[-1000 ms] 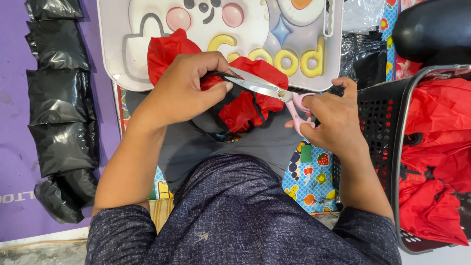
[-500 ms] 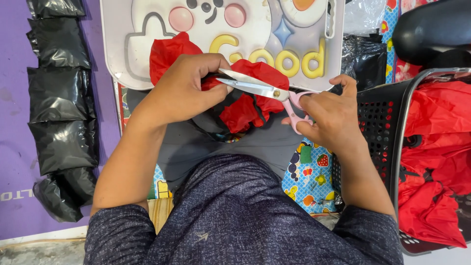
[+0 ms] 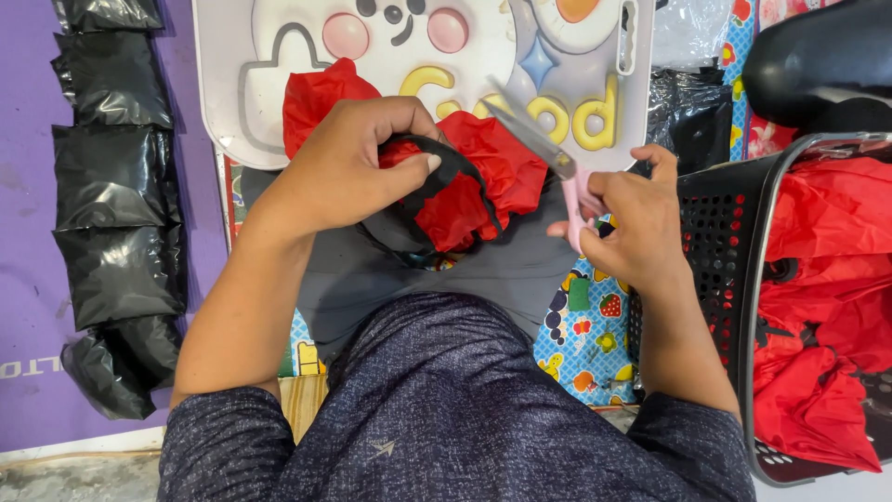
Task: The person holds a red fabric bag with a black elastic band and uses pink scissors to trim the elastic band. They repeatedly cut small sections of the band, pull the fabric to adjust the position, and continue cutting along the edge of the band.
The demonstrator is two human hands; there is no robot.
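Scissors had swung up and away from the red cloth since half a second earlier, when their blades lay flat across it beside my left thumb; now they pointed far and left, tilted over the white tray, blurred by the swing. I judged that a snip had just ended and the blades were coming clear of the work.

My right hand sat right of the cloth, next to the black basket, fingers curled shut around the pink handles; whether the blades stood parted I could not tell through the blur. My left hand lay knuckles up on the near edge of the tray, fingers closed and thumb pressed in, pinching a black strap that looped over the red cloth. The cloth itself was bunched between my two hands, half on the tray and half over the grey fabric in my lap.

More red cloth filled the basket at the right, and a row of black plastic packs lay along the purple mat at the left.
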